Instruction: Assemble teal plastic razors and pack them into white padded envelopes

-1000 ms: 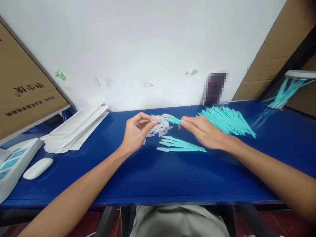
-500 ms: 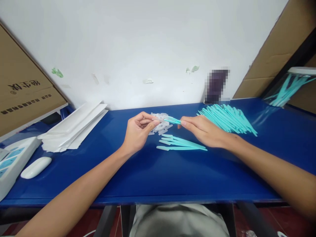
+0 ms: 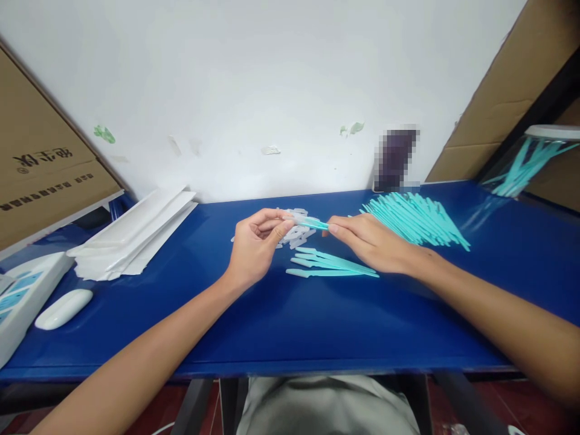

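Observation:
My left hand (image 3: 255, 249) is closed, pinching a translucent plastic cap (image 3: 293, 222) between thumb and fingers. From the right, my right hand (image 3: 374, 241) grips the handle of a turquoise eyebrow razor (image 3: 319, 225). The razor's blade end lies at the cap and seems to be inside it; how deep I cannot tell. Just below and behind the hands is a pile of loose translucent caps (image 3: 299, 235), partly hidden by my left hand. Several turquoise razors (image 3: 338, 264) lie fanned out on the blue table in front of them.
A big heap of turquoise razors (image 3: 419, 220) lies right of my right hand, with a clear jar of razors (image 3: 521, 166) beyond. A phone (image 3: 395, 160) leans on the wall. White paper sleeves (image 3: 136, 235), a white oval case (image 3: 64, 309) and a white device (image 3: 34, 284) are at left.
My right hand has moved slightly left toward my left hand, bringing the razor and the cap closer together. The view has shifted a little; the fanned razors and the heap look the same.

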### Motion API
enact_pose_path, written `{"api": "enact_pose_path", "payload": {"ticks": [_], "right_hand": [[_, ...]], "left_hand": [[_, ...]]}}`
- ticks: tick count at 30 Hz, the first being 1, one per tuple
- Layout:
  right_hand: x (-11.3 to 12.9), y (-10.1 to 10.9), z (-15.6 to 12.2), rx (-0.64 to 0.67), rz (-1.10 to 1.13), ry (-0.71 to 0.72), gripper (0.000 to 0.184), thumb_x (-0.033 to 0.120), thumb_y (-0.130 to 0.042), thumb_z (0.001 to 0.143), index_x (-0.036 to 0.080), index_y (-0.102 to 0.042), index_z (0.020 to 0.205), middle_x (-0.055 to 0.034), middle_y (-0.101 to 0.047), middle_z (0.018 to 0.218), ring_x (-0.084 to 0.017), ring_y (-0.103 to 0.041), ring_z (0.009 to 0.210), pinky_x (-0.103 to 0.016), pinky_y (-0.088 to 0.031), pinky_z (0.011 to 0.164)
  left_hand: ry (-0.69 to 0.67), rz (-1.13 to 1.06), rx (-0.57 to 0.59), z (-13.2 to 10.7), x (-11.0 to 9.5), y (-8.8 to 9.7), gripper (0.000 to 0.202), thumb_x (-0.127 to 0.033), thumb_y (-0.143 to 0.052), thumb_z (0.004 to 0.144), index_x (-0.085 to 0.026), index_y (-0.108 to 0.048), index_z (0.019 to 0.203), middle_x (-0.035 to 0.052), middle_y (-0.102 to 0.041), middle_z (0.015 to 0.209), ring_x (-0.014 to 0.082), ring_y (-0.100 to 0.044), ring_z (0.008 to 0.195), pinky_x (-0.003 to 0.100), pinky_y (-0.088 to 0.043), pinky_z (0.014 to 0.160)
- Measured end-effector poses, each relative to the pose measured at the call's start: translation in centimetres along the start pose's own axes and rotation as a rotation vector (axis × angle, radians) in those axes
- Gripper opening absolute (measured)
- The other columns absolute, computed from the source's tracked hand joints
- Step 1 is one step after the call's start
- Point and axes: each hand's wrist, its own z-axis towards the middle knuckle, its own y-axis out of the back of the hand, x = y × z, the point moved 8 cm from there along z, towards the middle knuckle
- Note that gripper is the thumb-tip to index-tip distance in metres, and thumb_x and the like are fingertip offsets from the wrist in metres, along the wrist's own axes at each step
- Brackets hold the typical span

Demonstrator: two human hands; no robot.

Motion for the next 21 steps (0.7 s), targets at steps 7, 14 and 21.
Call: {"api": "enact_pose_path", "payload": {"ticks": [7, 14, 21], "right_hand": [[1.1, 0.7, -0.1, -0.101, -0.098, -0.030, 0.047, 0.045, -0.028, 0.105, 0.020, -0.060, 0.082, -0.0016, -0.059, 0.071, -0.016, -0.048, 0.061, -0.029, -0.028, 0.060], [1.1, 0.5, -0.2, -0.136, -0.114, -0.012, 0.046, 0.043, -0.030, 0.105, 0.019, -0.070, 0.108, -0.0071, -0.072, 0.098, -0.020, -0.064, 0.083, -0.030, -0.039, 0.071], [1.0, 0.4, -0.3, -0.147, -0.164, 0.014, 0.047, 0.044, -0.029, 0.106, 0.022, -0.069, 0.115, -0.0063, -0.072, 0.105, -0.021, -0.065, 0.088, -0.030, -0.041, 0.073]], "left_hand": [[-0.076, 0.211, 0.053, -0.8, -0.6, -1.1, 0.038, -0.046, -0.056, 0.097, -0.017, -0.077, 0.108, 0.0057, -0.076, 0.107, 0.0214, -0.069, 0.097, 0.029, -0.053, 0.084], [-0.023, 0.135, 0.121, -0.6, -0.1, -1.4, 0.042, -0.049, -0.050, 0.099, -0.018, -0.076, 0.109, 0.0064, -0.072, 0.110, 0.0210, -0.063, 0.098, 0.030, -0.050, 0.083], [-0.049, 0.168, 0.122, -0.6, 0.1, -1.2, 0.046, -0.049, -0.047, 0.100, -0.016, -0.074, 0.082, 0.0064, -0.069, 0.091, 0.0187, -0.057, 0.084, 0.030, -0.045, 0.079]]}}
